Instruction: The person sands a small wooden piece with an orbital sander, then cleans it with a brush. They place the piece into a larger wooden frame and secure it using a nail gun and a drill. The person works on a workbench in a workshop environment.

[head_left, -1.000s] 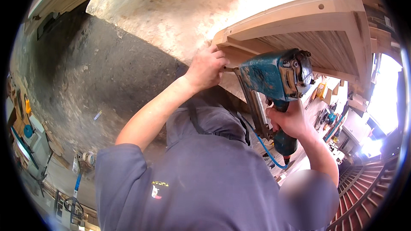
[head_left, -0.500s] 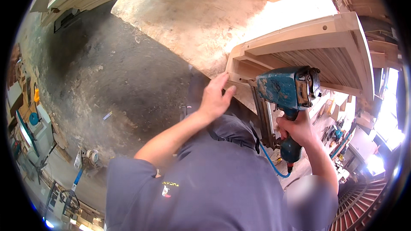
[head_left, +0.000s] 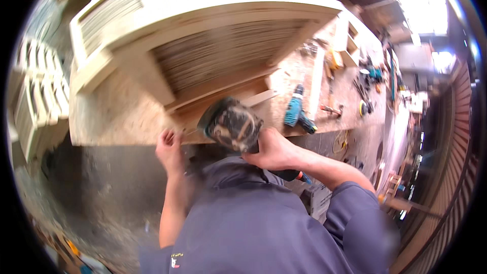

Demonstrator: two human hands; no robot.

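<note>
My right hand is wrapped round the grip of a teal and black pneumatic nail gun, seen mostly from its worn top end. The gun's nose is hidden beneath its body, so I cannot tell whether it touches the wood. My left hand is at the near edge of the bench, left of the gun, with its fingers curled in; what they hold, if anything, does not show. In front of both hands stands a pale wooden cabinet frame with slatted panels.
Right of the frame, a teal cordless drill and a hammer lie on the wooden workbench. Further right are more power tools. Stacked pale wooden parts stand on the far left.
The view has swung right, bringing the drill and hammer into sight. My left hand has left the frame's corner and its fingers have curled. The nail gun now shows its top end.
</note>
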